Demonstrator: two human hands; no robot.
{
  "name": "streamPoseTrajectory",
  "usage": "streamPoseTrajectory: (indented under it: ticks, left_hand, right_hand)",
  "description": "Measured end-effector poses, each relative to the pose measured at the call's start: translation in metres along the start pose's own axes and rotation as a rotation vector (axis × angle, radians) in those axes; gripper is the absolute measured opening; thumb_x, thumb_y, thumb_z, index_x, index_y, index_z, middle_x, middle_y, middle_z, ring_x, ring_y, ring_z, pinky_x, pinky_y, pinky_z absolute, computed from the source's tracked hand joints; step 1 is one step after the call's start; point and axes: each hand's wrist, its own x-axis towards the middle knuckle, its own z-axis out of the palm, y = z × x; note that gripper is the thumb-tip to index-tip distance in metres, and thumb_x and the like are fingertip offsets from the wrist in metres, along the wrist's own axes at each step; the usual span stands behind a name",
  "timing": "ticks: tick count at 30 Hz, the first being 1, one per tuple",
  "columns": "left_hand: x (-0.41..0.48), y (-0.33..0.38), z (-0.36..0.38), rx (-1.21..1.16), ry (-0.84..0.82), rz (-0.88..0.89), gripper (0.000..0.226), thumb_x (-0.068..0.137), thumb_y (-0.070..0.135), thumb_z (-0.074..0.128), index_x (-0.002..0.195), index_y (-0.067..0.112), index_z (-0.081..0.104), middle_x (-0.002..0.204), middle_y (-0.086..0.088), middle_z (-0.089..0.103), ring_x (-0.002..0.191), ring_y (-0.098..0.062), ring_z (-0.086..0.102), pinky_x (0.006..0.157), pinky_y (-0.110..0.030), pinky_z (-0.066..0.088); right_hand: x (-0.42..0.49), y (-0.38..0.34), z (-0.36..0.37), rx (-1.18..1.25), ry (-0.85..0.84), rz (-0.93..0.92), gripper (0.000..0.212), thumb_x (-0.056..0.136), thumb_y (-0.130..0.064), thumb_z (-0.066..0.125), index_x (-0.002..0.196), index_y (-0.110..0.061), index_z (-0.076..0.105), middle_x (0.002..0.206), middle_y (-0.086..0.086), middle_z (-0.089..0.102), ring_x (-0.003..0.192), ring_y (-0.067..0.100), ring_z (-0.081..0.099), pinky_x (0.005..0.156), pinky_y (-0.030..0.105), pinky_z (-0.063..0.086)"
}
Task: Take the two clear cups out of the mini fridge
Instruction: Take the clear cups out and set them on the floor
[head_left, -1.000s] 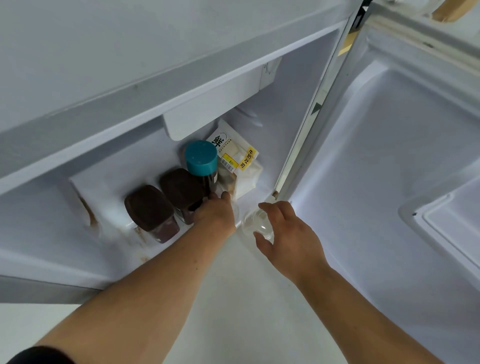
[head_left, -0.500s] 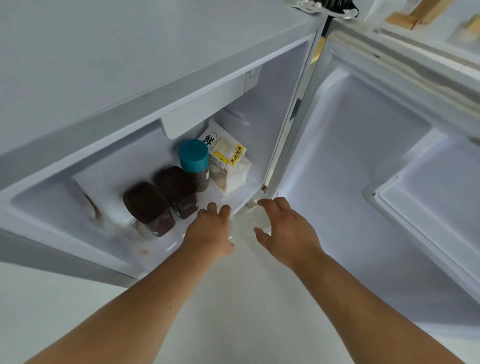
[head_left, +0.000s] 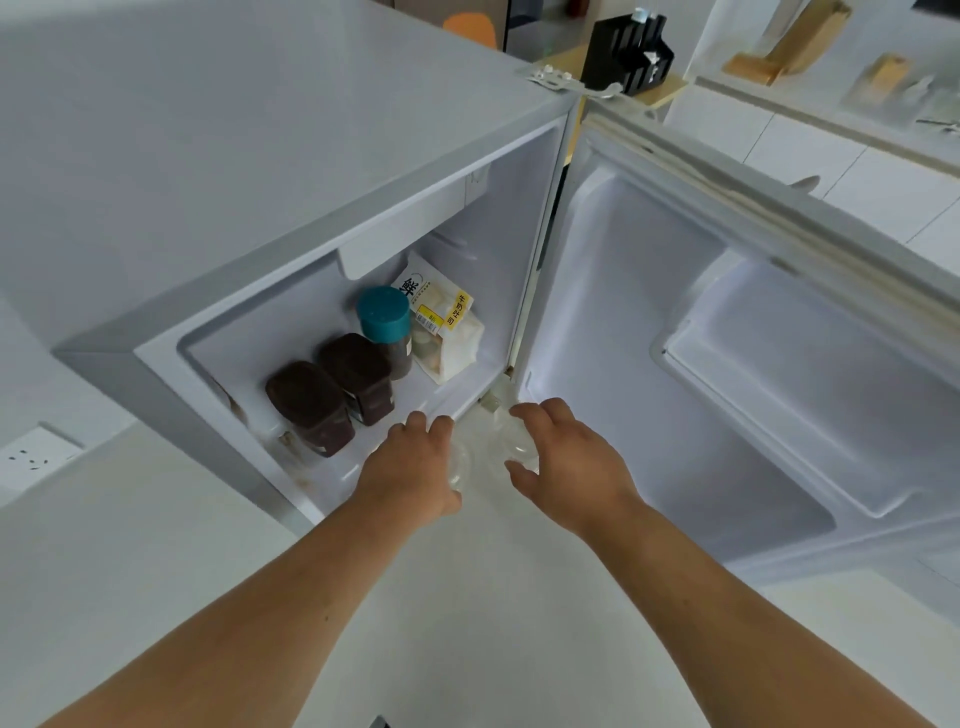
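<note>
The white mini fridge (head_left: 291, 171) stands with its door (head_left: 727, 374) swung wide to the right. My left hand (head_left: 415, 467) is closed around one clear cup (head_left: 461, 465), just in front of the fridge's bottom sill. My right hand (head_left: 566, 462) grips the other clear cup (head_left: 511, 441), close beside the first, near the door hinge. Both cups are hard to see: they are transparent and largely covered by my fingers. Both sit outside the fridge opening, over the white surface below.
Inside the fridge stand two dark brown lidded jars (head_left: 311, 405), a teal-lidded jar (head_left: 384, 317) and a white food packet (head_left: 441, 322). The door's inner shelf (head_left: 779, 410) juts out at right. A wall socket (head_left: 31, 457) sits at left.
Both hands have drawn back out of the fridge, each with a clear cup. The view has pulled up and away, so more of the fridge top and the room shows.
</note>
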Motion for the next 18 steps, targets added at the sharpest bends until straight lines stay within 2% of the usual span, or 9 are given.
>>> streamPoseTrajectory:
  ticks: [4,11,15,18]
  left_hand:
    - [-0.017,0.008,-0.009,0.005,0.009,0.015,0.093,0.069,0.054,0.081,0.143,0.025,0.031,0.13,-0.007,0.044,0.112,-0.025,0.051,0.086,-0.037,0.054]
    - [-0.048,0.023,-0.038,0.013,0.027,0.078,0.094,0.073,0.053,0.081,0.146,0.025,0.029,0.133,-0.007,0.043,0.117,-0.026,0.05,0.091,-0.038,0.055]
    - [-0.07,0.037,-0.052,-0.006,0.046,0.089,0.094,0.074,0.051,0.08,0.148,0.026,0.029,0.134,-0.006,0.043,0.119,-0.025,0.05,0.094,-0.04,0.055]
    - [-0.09,0.044,-0.057,-0.032,0.064,0.079,0.093,0.073,0.051,0.081,0.148,0.026,0.031,0.134,-0.005,0.044,0.12,-0.025,0.051,0.095,-0.04,0.055]
  right_hand:
    - [-0.021,-0.006,-0.01,-0.019,0.008,0.015,0.06,0.09,-0.045,0.068,0.142,-0.03,0.042,0.129,-0.003,0.051,0.079,0.021,0.062,0.055,0.03,0.045]
    - [-0.056,-0.012,-0.033,-0.01,0.016,0.039,0.058,0.092,-0.047,0.063,0.142,-0.034,0.038,0.132,-0.007,0.046,0.086,0.018,0.06,0.055,0.028,0.037]
    - [-0.073,-0.011,-0.051,0.008,0.032,0.029,0.058,0.092,-0.046,0.062,0.143,-0.033,0.039,0.131,-0.007,0.045,0.091,0.02,0.06,0.062,0.031,0.045]
    - [-0.089,-0.011,-0.062,0.021,0.05,-0.003,0.058,0.091,-0.045,0.063,0.142,-0.032,0.039,0.13,-0.006,0.046,0.09,0.02,0.06,0.062,0.031,0.045]
